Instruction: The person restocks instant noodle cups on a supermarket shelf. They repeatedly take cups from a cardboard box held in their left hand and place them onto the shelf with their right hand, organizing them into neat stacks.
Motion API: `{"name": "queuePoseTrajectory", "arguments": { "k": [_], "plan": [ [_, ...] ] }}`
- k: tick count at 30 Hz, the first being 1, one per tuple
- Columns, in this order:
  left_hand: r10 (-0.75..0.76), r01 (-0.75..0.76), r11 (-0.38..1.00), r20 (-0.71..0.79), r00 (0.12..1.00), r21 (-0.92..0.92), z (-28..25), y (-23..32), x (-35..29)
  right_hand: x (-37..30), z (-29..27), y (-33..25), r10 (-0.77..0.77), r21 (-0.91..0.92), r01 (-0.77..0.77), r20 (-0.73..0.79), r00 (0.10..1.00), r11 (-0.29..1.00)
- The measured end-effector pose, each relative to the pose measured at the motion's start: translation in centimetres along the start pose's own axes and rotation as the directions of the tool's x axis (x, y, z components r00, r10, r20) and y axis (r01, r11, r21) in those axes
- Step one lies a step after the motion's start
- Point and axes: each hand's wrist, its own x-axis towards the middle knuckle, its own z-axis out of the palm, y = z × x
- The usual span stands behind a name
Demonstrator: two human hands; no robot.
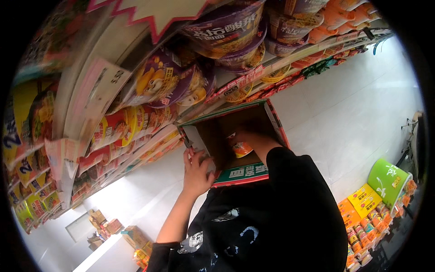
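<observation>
Inside the open box (248,172), an orange packet (242,150) lies just bodyward of the right hand (247,137), the nearer one (whether its fingers pinch it, I cannot tell); the left hand (198,173), fingers spread, rests at the box's left edge.

Glaring floor (358,113), shadow inside box (242,173)

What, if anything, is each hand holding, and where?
Left hand: the box, by its left rim. Right hand: at the orange package inside; grip cannot be told.

Stacked cardboard boxes (113,226) stand on the pale floor (358,113)
</observation>
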Motion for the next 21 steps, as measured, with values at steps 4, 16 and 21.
{"name": "queuePoseTrajectory", "arguments": {
  "k": [4, 16, 21],
  "plan": [
    [0.031, -0.031, 0.999, -0.026, 0.999, -0.017, 0.3, -0.4, -0.1, -3.4, -3.9, -8.0, 0.079, -0.023, -0.080, -0.029, 0.996, 0.997],
    [0.015, -0.020, 0.996, -0.058, 0.998, -0.083, 1.0, -1.0, -0.9, -26.3, -9.9, -18.0, -0.074, 0.662, 0.362, -0.421, 0.904, 0.657],
    [-0.037, -0.021, 0.925, -0.144, 0.989, -0.379, -1.3, 0.1, -0.5, -28.7, -7.0, -17.8, -0.114, 0.769, 0.625, -0.615, 0.780, 0.136]
  ]
}}
